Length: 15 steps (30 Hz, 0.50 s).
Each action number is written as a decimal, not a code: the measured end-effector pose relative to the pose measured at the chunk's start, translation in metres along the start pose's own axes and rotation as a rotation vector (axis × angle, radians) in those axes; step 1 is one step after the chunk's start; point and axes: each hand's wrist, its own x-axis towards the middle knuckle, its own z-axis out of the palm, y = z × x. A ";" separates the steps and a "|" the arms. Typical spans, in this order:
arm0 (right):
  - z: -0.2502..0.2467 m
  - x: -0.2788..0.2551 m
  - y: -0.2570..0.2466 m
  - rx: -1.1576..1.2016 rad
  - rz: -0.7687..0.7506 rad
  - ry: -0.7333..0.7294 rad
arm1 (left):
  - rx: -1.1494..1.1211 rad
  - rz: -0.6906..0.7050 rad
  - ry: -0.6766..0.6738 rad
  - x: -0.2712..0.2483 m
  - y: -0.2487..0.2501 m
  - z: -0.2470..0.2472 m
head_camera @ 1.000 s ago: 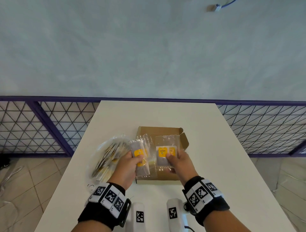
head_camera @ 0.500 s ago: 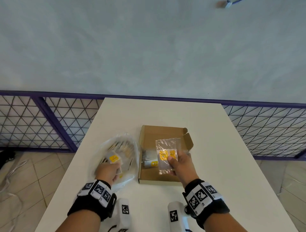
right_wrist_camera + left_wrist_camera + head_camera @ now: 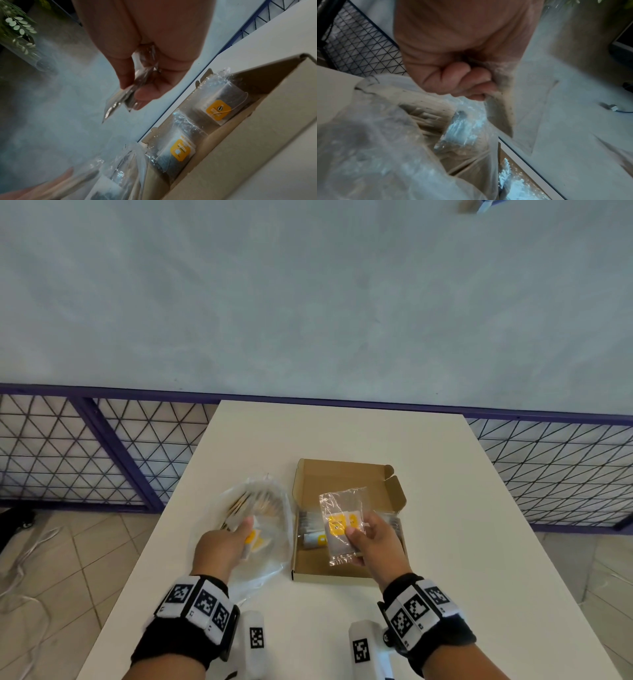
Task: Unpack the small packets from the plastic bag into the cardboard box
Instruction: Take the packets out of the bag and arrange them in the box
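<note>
On the white table, a clear plastic bag (image 3: 260, 570) with several packets lies left of an open cardboard box (image 3: 342, 474). My left hand (image 3: 246, 529) reaches into the bag and pinches a small packet with a yellow label (image 3: 252, 538). In the left wrist view its fingers (image 3: 471, 81) are curled over crinkled film, with the bag (image 3: 368, 148) below. My right hand (image 3: 354, 530) holds a clear packet with yellow labels (image 3: 342, 508) upright above the box, pinched between thumb and fingers (image 3: 126, 70). More packets (image 3: 317, 539) (image 3: 217, 112) lie in the box (image 3: 267, 75).
The table (image 3: 342, 433) ends at a purple mesh fence (image 3: 102, 457) at the back and sides. Tiled floor with a loose cable (image 3: 30, 556) lies to the left. Two white tagged devices (image 3: 255, 642) sit at the table's near edge by my wrists.
My left hand left its first packet in the box's left side, moved left into the bag and took hold of another. My right hand stays over the box with its packet.
</note>
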 end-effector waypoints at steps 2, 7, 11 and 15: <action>-0.002 0.000 0.001 -0.014 -0.002 0.016 | -0.013 -0.017 0.009 -0.003 0.000 -0.001; -0.001 0.000 0.001 -0.065 -0.023 0.012 | -0.083 0.070 -0.027 -0.014 0.008 0.002; -0.002 0.001 0.001 -0.126 -0.037 0.006 | -0.211 0.158 -0.149 -0.024 0.011 0.004; -0.009 -0.003 -0.005 -0.073 -0.070 -0.117 | -0.295 0.220 -0.264 -0.031 0.016 0.008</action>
